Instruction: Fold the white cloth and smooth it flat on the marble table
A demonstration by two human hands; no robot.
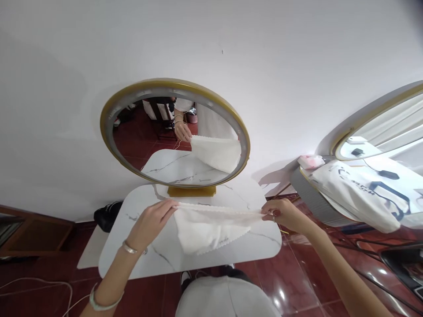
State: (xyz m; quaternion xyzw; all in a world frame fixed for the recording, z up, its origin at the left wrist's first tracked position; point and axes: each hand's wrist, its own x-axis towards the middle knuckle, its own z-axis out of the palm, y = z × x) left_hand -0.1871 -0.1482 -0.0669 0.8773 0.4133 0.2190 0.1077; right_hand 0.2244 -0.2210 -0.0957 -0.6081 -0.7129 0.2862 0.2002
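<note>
A thin white cloth [201,231] with a scalloped edge is stretched between my two hands above the marble-patterned table [155,262]. My left hand [153,220] pinches its upper left corner. At the upper right corner, my right hand [286,213] pinches the cloth between thumb and fingers. The upper edge runs nearly straight from hand to hand, while the lower part hangs loose over the tabletop. A small dark marking shows near the cloth's lower edge. Behind it stands an oval gold-framed mirror [175,136], which reflects the cloth and one hand.
The mirror's gold base [191,191] rests at the table's back. A white stool or chair seat [228,297] is in front. To the right, another table holds a printed white fabric [357,189], a pink tissue pack [310,161] and a second mirror [383,127]. A black bag [107,215] sits left.
</note>
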